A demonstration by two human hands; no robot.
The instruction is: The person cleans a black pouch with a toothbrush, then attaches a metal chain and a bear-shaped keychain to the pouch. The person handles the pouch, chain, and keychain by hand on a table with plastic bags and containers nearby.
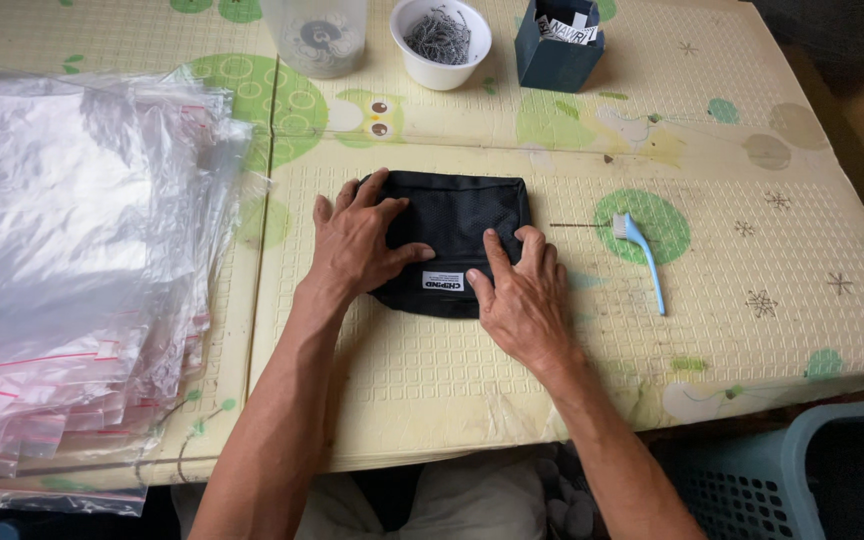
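A folded black fabric piece (462,215) with a small white label lies flat on the pale yellow patterned mat (752,300), near the middle. My left hand (357,240) rests palm down on its left part, fingers spread. My right hand (522,290) presses on its lower right edge, the index finger stretched onto the cloth beside the label. Neither hand grips anything.
A thick stack of clear plastic bags (62,260) covers the left side. At the back stand a clear plastic container (314,35), a white bowl of metal bits (440,42) and a dark blue box (557,45). A light blue brush (642,255) lies to the right. A blue basket (812,470) sits at the lower right.
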